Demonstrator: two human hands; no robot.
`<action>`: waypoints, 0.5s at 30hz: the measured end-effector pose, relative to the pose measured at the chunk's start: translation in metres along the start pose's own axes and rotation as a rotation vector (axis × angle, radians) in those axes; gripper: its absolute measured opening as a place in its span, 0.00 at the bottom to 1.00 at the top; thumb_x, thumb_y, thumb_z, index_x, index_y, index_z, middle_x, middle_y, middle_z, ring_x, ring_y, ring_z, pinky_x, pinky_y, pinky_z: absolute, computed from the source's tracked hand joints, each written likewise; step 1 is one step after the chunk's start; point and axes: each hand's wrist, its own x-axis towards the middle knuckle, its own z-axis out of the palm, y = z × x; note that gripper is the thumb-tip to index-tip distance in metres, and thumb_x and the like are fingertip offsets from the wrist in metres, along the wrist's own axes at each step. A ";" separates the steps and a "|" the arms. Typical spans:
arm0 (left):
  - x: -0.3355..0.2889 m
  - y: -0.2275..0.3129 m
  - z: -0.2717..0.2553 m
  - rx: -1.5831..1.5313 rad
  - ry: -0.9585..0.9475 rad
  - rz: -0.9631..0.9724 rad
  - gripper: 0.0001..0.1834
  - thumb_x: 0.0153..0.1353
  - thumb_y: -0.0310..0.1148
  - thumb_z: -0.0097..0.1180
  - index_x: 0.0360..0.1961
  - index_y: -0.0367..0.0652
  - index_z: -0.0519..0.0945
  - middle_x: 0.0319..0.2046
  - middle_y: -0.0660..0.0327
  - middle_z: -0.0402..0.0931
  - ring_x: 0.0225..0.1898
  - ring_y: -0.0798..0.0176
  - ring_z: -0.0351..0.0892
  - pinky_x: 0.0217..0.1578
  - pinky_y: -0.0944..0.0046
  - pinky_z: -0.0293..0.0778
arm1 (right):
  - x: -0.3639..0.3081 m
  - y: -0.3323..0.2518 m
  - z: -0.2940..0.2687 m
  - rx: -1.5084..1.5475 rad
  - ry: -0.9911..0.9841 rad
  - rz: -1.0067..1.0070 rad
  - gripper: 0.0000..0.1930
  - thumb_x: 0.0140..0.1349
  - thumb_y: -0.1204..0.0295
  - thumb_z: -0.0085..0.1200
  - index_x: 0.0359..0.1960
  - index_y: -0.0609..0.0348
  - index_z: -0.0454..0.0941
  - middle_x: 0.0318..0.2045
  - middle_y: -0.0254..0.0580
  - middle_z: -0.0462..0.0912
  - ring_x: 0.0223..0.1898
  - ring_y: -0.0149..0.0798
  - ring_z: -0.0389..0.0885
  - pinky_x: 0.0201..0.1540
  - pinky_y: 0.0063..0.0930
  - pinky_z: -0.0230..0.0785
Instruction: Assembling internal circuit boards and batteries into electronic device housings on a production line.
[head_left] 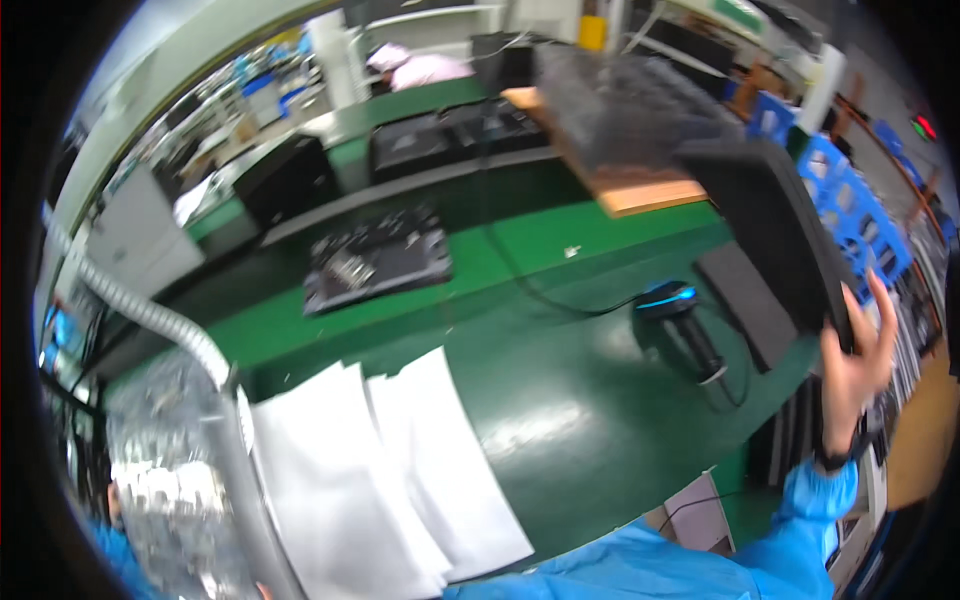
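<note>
At the far right, my right hand (pixel 855 375) is raised, with its thumb and fingers at the near edge of a tilted black flat panel (pixel 775 225). The panel is blurred, and its exact kind does not show. Below it, a dark grey foam strip (pixel 748 305) lies on the green table (pixel 560 400). A black handheld scanner (pixel 685 325) with a blue light stands beside the strip, its cable running back. At the lower left edge, only a sliver of skin (pixel 263 591) shows by a grey-edged thing in clear plastic (pixel 165 470); it may be my left hand.
White paper sheets (pixel 350 480) lie at the table's near left. Behind them is a black tray with small metal parts (pixel 380 260). A wooden board (pixel 650 195) with clear plastic over it sits at the back. Blue plastic racks (pixel 850 200) stand at the right.
</note>
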 end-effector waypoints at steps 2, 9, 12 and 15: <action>-0.022 -0.018 0.004 0.625 0.156 -0.048 0.09 0.69 0.24 0.51 0.40 0.29 0.81 0.42 0.42 0.81 0.42 0.41 0.80 0.49 0.46 0.76 | -0.033 -0.042 -0.001 0.441 -0.169 -0.118 0.21 0.42 0.93 0.49 0.41 0.71 0.79 0.44 0.52 0.86 0.46 0.49 0.87 0.58 0.39 0.75; 0.064 0.111 0.069 -1.009 0.210 -0.958 0.15 0.61 0.18 0.58 0.50 0.30 0.76 0.42 0.52 0.80 0.40 0.59 0.79 0.44 0.64 0.74 | -0.098 -0.079 0.042 0.761 -0.976 -0.303 0.32 0.44 0.82 0.69 0.56 0.67 0.75 0.47 0.54 0.86 0.48 0.50 0.86 0.59 0.43 0.74; 0.083 0.140 0.102 -1.275 -0.298 -1.145 0.26 0.60 0.18 0.60 0.60 0.30 0.68 0.46 0.55 0.79 0.45 0.64 0.78 0.48 0.67 0.73 | -0.133 -0.045 0.024 0.972 -0.700 0.464 0.24 0.57 0.79 0.64 0.56 0.66 0.71 0.43 0.55 0.87 0.47 0.44 0.86 0.54 0.40 0.75; 0.078 0.156 0.121 -1.245 -0.549 -1.145 0.35 0.61 0.20 0.60 0.68 0.29 0.59 0.53 0.50 0.75 0.54 0.58 0.76 0.57 0.61 0.70 | -0.132 -0.017 0.032 1.191 -0.331 0.895 0.07 0.69 0.75 0.54 0.45 0.66 0.73 0.28 0.45 0.83 0.30 0.35 0.83 0.38 0.29 0.78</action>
